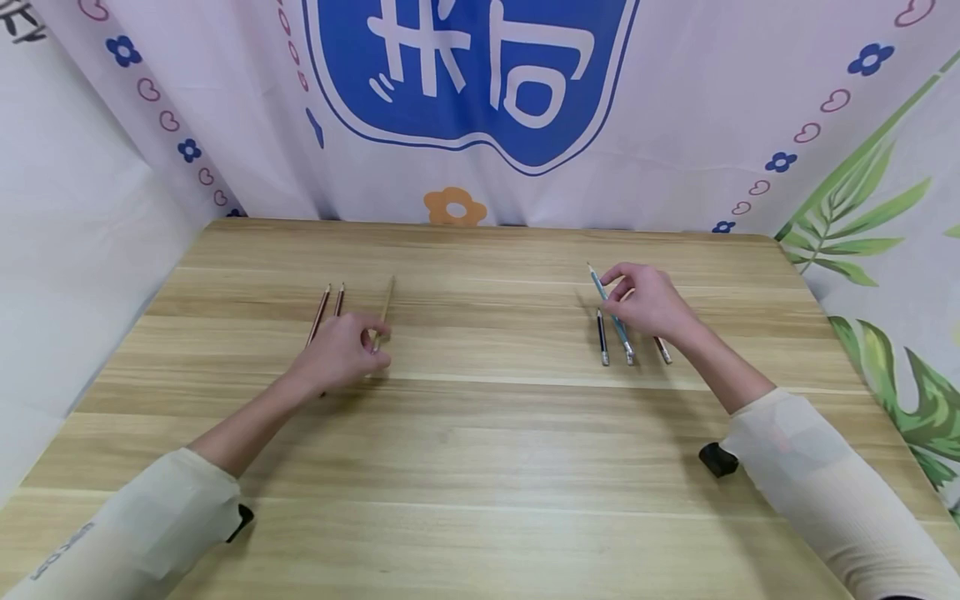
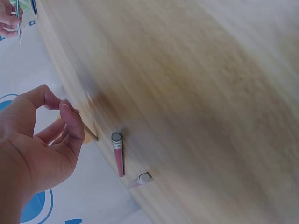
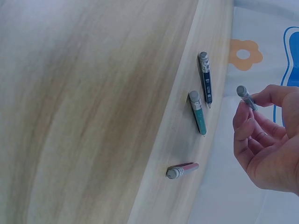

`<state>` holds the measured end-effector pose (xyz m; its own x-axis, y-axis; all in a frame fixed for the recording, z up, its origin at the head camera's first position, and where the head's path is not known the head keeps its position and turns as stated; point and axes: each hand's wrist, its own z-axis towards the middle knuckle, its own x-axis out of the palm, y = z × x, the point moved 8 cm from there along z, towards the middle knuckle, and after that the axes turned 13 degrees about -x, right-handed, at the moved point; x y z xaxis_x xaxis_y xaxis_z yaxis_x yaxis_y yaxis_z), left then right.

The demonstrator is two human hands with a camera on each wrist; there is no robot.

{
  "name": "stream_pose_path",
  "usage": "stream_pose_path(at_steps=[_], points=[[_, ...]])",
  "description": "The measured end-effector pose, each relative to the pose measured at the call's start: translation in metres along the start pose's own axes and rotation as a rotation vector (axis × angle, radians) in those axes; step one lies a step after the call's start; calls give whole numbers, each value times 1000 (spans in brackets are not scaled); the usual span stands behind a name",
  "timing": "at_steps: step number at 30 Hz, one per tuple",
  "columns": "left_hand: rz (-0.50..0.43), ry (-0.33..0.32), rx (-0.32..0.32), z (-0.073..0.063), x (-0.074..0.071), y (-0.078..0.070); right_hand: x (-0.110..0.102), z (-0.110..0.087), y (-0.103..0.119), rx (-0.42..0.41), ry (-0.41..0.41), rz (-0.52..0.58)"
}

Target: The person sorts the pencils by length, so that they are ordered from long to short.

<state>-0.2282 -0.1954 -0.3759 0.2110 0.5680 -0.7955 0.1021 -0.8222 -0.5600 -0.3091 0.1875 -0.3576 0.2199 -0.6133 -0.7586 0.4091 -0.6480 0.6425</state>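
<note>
Pinched pencil [image 1: 597, 282], blue emblem [image 1: 478, 100] — white characters [image 1: 428, 62] (large)

The left hand [image 2: 39, 149] pinches a tan pencil [image 2: 92, 133] between thumb and fingertips, most of the pencil hidden behind the fingers. Just beside it, a red pencil [image 2: 118, 158] lies on the wooden table [image 2: 196, 93], its grey eraser facing the camera. A second pencil [image 2: 143, 178] lies near that one, seen mostly eraser-end on. At the upper corner, well apart, the right hand [image 2: 7, 19] holds a pale blue pencil [image 2: 18, 28]. A white cloth [image 2: 93, 193] with blue print hangs behind.
</note>
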Motion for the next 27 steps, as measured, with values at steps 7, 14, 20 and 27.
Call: stream_pose_path(at_steps=[7, 14, 20, 27], points=[[50, -49, 69, -2, -1, -2, 0, 1, 0, 2, 4, -3], [72, -89, 116, -4, -3, -4, 1, 1, 1, -2, 6, -1], [88, -110, 127, -5, -4, -2, 2, 3, 4, -12, 5, 8], [110, -125, 128, -8, -6, 0, 2, 4, 7, -9, 7, 1]])
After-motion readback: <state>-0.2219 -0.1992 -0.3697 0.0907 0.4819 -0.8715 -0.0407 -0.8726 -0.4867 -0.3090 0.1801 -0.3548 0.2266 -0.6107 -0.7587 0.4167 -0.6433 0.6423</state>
